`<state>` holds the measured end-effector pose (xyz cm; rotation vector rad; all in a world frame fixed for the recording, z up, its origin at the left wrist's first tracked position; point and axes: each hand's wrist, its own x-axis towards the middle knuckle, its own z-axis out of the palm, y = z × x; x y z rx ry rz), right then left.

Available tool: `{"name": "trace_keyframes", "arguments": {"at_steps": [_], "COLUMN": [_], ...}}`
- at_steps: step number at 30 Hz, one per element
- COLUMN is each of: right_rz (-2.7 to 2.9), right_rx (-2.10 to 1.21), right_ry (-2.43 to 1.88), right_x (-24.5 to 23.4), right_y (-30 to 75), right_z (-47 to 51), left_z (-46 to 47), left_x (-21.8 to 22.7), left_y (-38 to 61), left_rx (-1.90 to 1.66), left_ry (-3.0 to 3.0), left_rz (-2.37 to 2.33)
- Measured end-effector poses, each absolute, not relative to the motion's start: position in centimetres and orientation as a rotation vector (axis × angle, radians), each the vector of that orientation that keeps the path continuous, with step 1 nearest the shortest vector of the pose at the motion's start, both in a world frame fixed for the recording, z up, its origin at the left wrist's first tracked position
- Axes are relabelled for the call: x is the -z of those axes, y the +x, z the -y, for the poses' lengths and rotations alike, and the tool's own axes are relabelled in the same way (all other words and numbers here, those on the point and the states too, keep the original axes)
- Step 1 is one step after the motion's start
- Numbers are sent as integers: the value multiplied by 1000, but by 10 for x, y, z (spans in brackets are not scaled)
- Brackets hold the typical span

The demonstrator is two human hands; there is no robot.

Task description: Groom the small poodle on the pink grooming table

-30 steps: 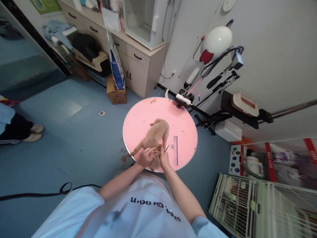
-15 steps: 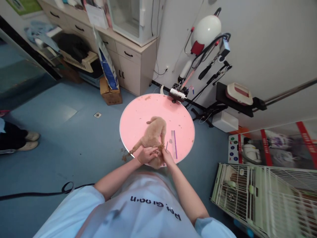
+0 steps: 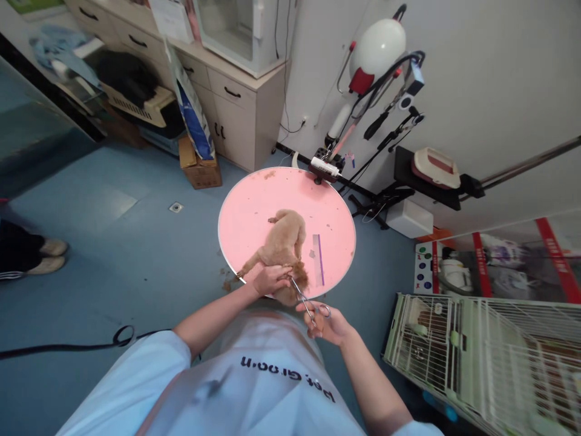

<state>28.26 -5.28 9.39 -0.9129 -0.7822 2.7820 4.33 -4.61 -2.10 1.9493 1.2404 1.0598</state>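
Now your right hand [image 3: 330,325] has drawn back from the dog [image 3: 284,239]: half a second ago it sat beside your left hand [image 3: 269,280] at the dog's rear, and now it hangs off the near edge of the table [image 3: 254,206], close to your chest. Your left hand has not moved and is clasped on the fur at the hindquarters.

By count: one dog, one pair of scissors [image 3: 305,298], one comb [image 3: 319,251], one round pink table, and your two hands.

Your right hand's fingers are curled about the scissors' handles. The blades run up and left from the grip, and their tip lies near the dog's rear, just beside your left hand's fingers. The dog lies on the table, head away from you. The comb lies flat just right of it, apart from both hands.
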Motion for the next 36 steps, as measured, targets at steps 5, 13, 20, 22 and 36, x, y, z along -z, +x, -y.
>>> {"name": "trace_keyframes", "arguments": {"at_steps": [5, 13, 20, 22, 36], "right_rz": [796, 809, 811, 811, 457], "right_rx": [-2728, -2561, -2500, -2502, -2658], "right_ry": [-964, -999, -1067, -1073, -901], "right_x": [-87, -96, -103, -105, -91], "right_y": [276, 274, 285, 289, 283], "right_z": [50, 63, 71, 73, 71], "left_z": [46, 46, 41, 40, 39], "left_x": [17, 12, 15, 16, 19], "left_y": [42, 49, 63, 65, 73], "left_rx": [-1011, -1078, -1151, -1166, -1309], "left_ry": [1923, 1954, 1990, 2020, 2101], "left_rz": [-1256, -1347, -1319, -1321, -1376]}}
